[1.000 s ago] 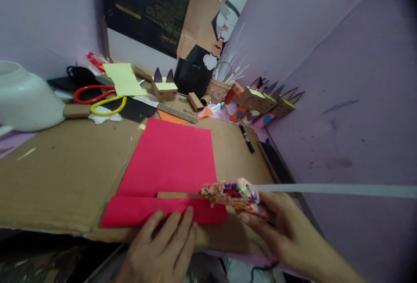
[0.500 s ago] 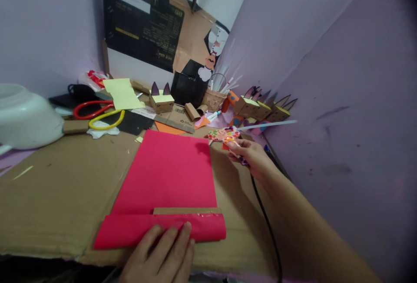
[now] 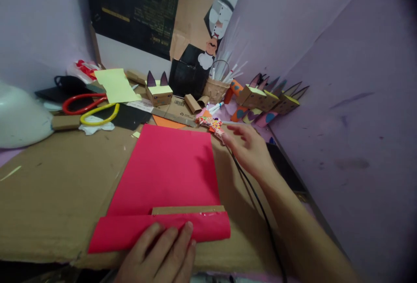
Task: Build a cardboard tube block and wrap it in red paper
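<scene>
My left hand (image 3: 159, 255) lies with its fingers stretched over the folded front edge of a red sheet of paper (image 3: 172, 166), pressing the fold down. A brown cardboard strip (image 3: 189, 209) sticks out along the top of that fold, with shiny spots beside it. To the right of the sheet, a glue gun (image 3: 211, 126) in a flowered pattern lies on the table, its black cord (image 3: 257, 196) running toward me. My right hand (image 3: 249, 148) is open just beside the glue gun's handle, the thumb close to it; whether they touch I cannot tell.
Scissors with red and yellow handles (image 3: 97, 113) lie at the left near a white rounded container (image 3: 22, 116). Along the back stand a small eared cardboard box (image 3: 159, 96), a basket of markers (image 3: 216, 91) and several eared boxes (image 3: 252, 96). A purple wall (image 3: 352, 122) bounds the right.
My right hand has set the glue gun down beside the sheet and let go of it, fingers spreading. My left hand stays on the fold. The view has shifted slightly.
</scene>
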### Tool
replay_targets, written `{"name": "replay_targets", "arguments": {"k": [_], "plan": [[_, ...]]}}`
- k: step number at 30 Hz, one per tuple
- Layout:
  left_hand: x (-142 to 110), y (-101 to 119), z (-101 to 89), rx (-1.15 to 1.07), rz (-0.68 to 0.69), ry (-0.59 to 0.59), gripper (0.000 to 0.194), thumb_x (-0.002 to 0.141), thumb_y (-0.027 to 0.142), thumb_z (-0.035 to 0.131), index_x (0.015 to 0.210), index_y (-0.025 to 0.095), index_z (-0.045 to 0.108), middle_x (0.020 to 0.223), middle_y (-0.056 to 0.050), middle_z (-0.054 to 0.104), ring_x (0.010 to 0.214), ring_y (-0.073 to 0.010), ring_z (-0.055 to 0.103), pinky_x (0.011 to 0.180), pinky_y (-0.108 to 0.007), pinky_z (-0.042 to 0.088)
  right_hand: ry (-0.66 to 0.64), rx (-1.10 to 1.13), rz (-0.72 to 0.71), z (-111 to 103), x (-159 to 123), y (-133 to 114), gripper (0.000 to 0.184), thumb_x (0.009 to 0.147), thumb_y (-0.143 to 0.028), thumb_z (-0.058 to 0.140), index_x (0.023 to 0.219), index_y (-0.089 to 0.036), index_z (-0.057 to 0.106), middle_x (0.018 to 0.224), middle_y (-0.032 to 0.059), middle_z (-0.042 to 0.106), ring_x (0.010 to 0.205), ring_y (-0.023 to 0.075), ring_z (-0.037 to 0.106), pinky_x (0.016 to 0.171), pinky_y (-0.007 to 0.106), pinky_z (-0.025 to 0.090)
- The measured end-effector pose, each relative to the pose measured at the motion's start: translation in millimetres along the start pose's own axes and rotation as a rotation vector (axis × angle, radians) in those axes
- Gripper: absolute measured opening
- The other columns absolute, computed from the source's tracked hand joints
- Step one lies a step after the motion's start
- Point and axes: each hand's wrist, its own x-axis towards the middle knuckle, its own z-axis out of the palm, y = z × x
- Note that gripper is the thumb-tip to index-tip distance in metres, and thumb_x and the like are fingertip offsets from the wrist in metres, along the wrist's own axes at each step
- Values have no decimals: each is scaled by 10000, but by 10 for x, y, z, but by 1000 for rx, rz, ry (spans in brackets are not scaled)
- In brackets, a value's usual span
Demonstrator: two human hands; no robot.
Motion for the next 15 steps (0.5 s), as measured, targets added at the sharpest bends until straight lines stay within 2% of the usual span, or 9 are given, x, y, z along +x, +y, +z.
{"name": "replay_targets", "arguments": {"k": [1,3,5,9,13,15], "plan": [[1,5,1,-10,-20,-2,310,887,189,360,972,199,657,980,-45,702,906,-159,597,981,-363,375,-94,23,-60,-79,-207,-50,394,757,-395,638,1078,-167,608,1108,106,624,1043,258,555,914,390,401],[3,24,6,-22,-77,4,289,878,199,379,965,207,654,970,-45,702,907,-166,595,980,-374,368,-379,93,-101,-205,-615,-96,581,686,-417,727,1187,-196,534,1188,100,579,1109,254,525,950,369,394],[13,40,10,-23,-102,-5,264,863,186,408,963,219,650,960,-35,705,900,-172,593,976,-383,361,-543,133,-116,-265,-942,-63,772,631,-426,778,1291,-235,427,1258,94,517,1152,249,492,966,350,393],[74,11,0,-24,-102,-15,267,857,147,406,924,230,650,928,-7,712,858,-171,588,961,-380,345,-550,190,-101,-204,-1242,85,868,634,-429,778,1353,-285,312,1290,91,453,1160,253,471,988,378,378],[199,-74,-37,-48,-79,-6,290,877,138,375,824,239,642,841,28,716,798,-165,568,936,-362,322,-533,206,-103,-91,-1269,76,882,621,-341,807,1347,-306,308,1280,83,455,1170,265,444,996,400,358],[268,-111,-69,-66,-70,-41,297,881,139,374,785,242,635,802,36,711,775,-162,561,906,-349,323,-544,177,-103,-62,-1236,14,901,591,-286,827,1338,-290,323,1243,84,481,1127,266,461,970,400,372]]}}
